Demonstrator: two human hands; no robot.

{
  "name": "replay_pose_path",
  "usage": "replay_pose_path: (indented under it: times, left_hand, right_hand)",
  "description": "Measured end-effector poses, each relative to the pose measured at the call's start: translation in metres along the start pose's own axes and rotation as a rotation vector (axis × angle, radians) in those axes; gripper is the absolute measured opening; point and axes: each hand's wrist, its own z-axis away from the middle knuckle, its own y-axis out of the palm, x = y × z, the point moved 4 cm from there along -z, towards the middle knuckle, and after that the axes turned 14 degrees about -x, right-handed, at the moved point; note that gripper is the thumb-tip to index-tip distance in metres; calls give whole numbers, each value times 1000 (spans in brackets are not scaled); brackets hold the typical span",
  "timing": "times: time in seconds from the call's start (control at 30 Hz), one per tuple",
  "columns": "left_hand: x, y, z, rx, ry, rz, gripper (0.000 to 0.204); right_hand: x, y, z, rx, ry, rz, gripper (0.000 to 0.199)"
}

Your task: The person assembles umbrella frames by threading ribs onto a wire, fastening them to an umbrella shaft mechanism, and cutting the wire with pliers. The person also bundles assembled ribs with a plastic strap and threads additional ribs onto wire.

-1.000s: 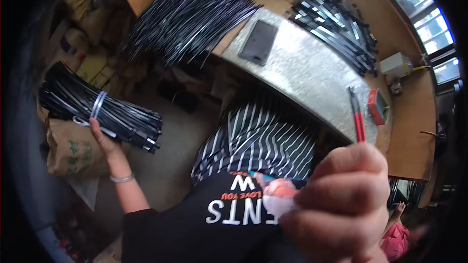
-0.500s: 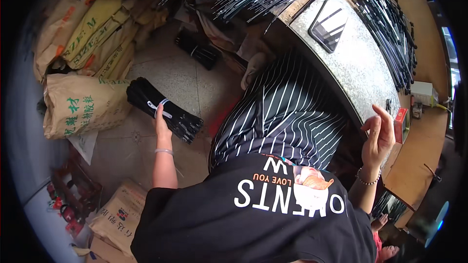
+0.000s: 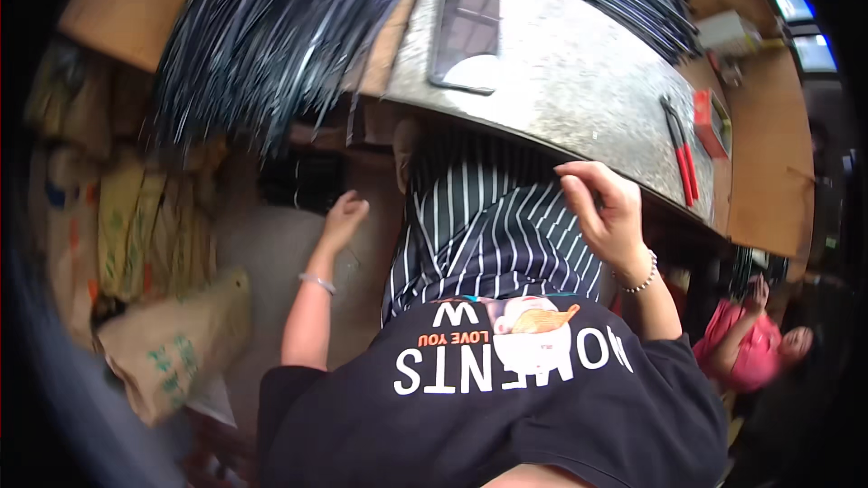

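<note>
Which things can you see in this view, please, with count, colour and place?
Dark strips: two piles, black, upper left and top right
Stone slab: one, grey, between the piles
Phone: one, dark, on the slab's left
Red-handled tool: one, red and dark, on the slab's right
Red box: one, right of the tool
White box: one, beyond the red box
Wooden tabletops: count unclear, brown, upper left and right
Dark bundle: at least one, black, low beyond left hand
Sacks: several, brown and yellowish, left
Co-worker: one, pink top, lower right
Shirt: one, black, lower centre
Striped trousers: one pair, black-and-white, centre
Left hand: one, pale bangle, left of trousers
Right hand: one, beaded bracelet, near slab's edge
</note>
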Motion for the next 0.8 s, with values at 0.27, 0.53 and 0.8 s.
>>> replay_pose_path:
  times: [0.27,0.53,0.8]
  left_hand:
    - [-277,56,129,-28,889,-103,27]
    - [-336,61,141,-97,1098,-117,19]
    - [-325,64,142,-76,1146,-153,15]
  right_hand:
    - [-31,-19,-19,-3,-61,60,18]
    - [-21,30,-46,-109,-329,214,48]
    - [-24,46,-57,-144,-356,92,50]
